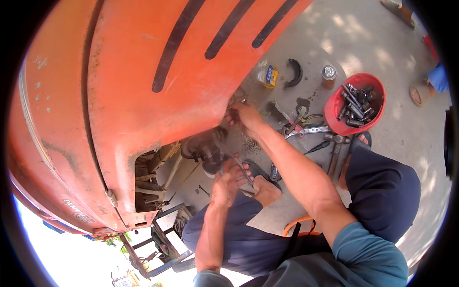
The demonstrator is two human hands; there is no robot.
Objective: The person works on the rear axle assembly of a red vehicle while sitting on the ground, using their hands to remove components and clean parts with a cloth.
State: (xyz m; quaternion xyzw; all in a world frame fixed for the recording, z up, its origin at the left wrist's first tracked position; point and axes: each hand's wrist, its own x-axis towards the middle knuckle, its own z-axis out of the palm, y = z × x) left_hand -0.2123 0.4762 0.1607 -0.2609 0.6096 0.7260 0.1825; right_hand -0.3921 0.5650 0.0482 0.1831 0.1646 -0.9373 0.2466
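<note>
My left hand (229,180) is closed around a slim grey metal rod (245,174) that slants across the fingers beside my foot. Just ahead of it is a dark, greasy mechanical part (206,152), in the shade under an orange vehicle body panel (143,105). Farther forward, my right hand (246,116) reaches to the lower edge of that panel. Its fingers are curled, and their tips are partly hidden in shadow. Whatever they grip is too dark to make out.
On the concrete at right lie a long wrench (308,130), pliers (311,119) and a hammer (336,153). A red bucket (333,107) holds several sockets. Beyond are a spray can (328,76), a curved black part (295,72) and a yellow-labelled container (270,76). Another person's foot (420,94) shows far right.
</note>
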